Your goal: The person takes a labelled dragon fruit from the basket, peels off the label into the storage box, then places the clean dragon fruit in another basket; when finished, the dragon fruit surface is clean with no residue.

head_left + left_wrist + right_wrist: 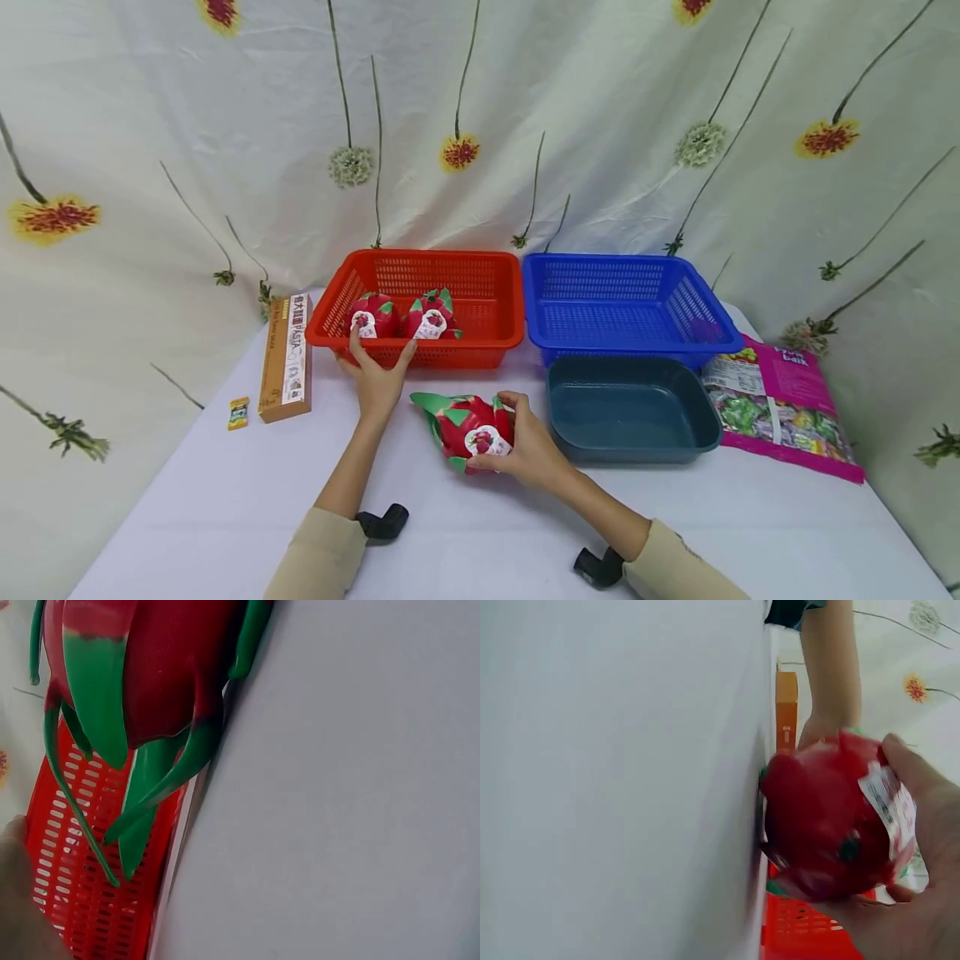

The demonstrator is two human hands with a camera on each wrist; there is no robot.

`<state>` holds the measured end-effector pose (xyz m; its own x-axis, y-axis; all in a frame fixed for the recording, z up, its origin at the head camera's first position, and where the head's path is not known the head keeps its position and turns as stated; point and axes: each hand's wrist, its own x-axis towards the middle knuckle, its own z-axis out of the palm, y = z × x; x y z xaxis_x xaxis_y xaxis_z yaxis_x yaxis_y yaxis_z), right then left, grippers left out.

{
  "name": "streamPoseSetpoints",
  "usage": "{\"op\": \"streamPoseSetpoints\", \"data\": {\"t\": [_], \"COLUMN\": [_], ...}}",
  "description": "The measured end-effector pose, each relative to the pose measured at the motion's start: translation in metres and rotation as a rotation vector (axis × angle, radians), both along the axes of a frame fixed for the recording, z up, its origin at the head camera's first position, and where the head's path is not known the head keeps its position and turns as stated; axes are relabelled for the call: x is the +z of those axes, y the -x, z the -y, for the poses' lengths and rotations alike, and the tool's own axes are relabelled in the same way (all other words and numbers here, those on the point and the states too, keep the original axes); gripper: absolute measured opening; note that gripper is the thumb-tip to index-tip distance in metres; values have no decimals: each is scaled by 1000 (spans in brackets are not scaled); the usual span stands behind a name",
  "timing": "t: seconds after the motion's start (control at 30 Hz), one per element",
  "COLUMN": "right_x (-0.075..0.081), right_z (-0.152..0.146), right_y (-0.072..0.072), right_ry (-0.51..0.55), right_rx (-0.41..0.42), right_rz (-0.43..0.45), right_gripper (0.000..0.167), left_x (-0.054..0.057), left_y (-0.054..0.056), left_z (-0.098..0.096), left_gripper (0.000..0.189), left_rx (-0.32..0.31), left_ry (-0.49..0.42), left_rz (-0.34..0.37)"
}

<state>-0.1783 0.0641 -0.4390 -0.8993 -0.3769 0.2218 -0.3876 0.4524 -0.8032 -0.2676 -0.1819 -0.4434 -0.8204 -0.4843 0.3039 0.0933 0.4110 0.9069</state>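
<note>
My right hand (534, 446) grips a red dragon fruit (459, 423) with green leaf tips and a white label, low over the table before the baskets. The right wrist view shows the thumb and fingers around the same dragon fruit (817, 817). With fingers spread, my left hand (378, 385) is at the front rim of the red basket (480, 343); whether it presses the rim cannot be told. Two more dragon fruits, a left one (382, 318) and a right one (442, 310), sit inside that basket. Only an edge of the left hand (22, 900) shows in its wrist view.
A blue basket (633, 343) stands right of the red one, with a dark teal tub (633, 454) before it. A pink candy bag (795, 400) lies at the far right. Leftward are a brown pasta box (276, 367) and a small yellow packet (237, 413). Flowered cloth hangs behind.
</note>
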Motion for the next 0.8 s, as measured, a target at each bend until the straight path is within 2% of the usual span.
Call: {"op": "streamPoseSetpoints", "data": {"t": [0.07,0.2,0.37,0.47,0.57,0.63,0.67,0.7,0.77,0.8], "right_x": [-2,-7,-13,-18,-23,-27,-28,-30,-32,-33], "right_z": [-1,-5,-8,-9,-10,-10,-10,-9,-8,-8], "right_y": [2,7,14,19,22,25,26,27,28,29], "right_ry": [11,-79,-88,-66,-16,29,53,81,138,166], "right_rx": [8,49,135,156,161,159,160,164,176,187], "right_rz": [-41,-115,-115,-118,-137,-149,-150,-146,-117,-96], "right_gripper": [88,86,94,98,96,95,94,93,91,89], "left_x": [0,-1,-1,0,4,9,11,13,15,15], "left_y": [0,0,-5,-13,-24,-31,-35,-37,-44,-47], "left_z": [0,1,6,10,10,8,7,6,4,3], "left_gripper": [99,98,92,80,61,47,41,37,38,46], "left_rx": [-10,-29,-47,-11,62,61,23,-50,-262,-389], "left_ry": [-2,-16,-11,-12,-11,25,59,104,215,276], "left_rz": [8,5,6,16,-39,-135,-195,-252,-320,-319]}}
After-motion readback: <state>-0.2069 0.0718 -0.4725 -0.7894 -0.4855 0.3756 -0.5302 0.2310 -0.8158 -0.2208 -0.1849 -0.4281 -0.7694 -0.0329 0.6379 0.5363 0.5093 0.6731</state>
